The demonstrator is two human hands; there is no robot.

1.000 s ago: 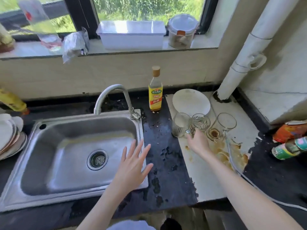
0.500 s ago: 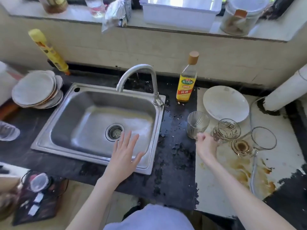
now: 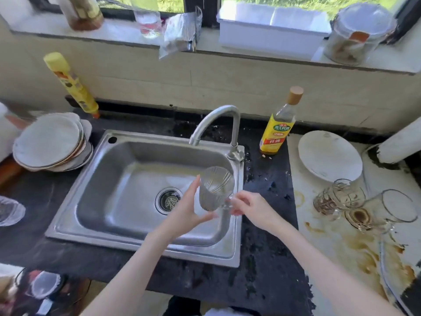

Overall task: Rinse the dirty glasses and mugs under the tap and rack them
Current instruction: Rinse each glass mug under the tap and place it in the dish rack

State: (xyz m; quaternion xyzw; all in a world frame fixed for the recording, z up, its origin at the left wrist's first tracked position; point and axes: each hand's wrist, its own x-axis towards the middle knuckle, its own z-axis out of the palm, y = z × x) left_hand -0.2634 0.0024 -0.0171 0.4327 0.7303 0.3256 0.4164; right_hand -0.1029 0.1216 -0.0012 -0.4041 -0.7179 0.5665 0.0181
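Observation:
A clear ribbed glass mug (image 3: pixel 216 187) is held upright over the right side of the steel sink (image 3: pixel 127 179). My right hand (image 3: pixel 252 207) pinches its handle. My left hand (image 3: pixel 185 212) cups the mug's left side and base with fingers and thumb spread around it. The tap (image 3: pixel 218 124) curves over the sink behind the mug; no water shows. Two dirty glass mugs (image 3: pixel 335 199) (image 3: pixel 385 212) with brown residue lie on the stained white counter at right.
A white plate (image 3: pixel 330 156) and a yellow-labelled bottle (image 3: pixel 279 128) stand behind the mugs. Stacked plates (image 3: pixel 51 142) sit left of the sink, with a yellow spray can (image 3: pixel 71 84) behind. A glass bowl (image 3: pixel 10 210) is at the left edge. Jars and a white box line the windowsill.
My right hand lifted the ribbed mug off the counter and carried it left over the sink. My left hand rose from the sink rim to cup it. The view shifted left.

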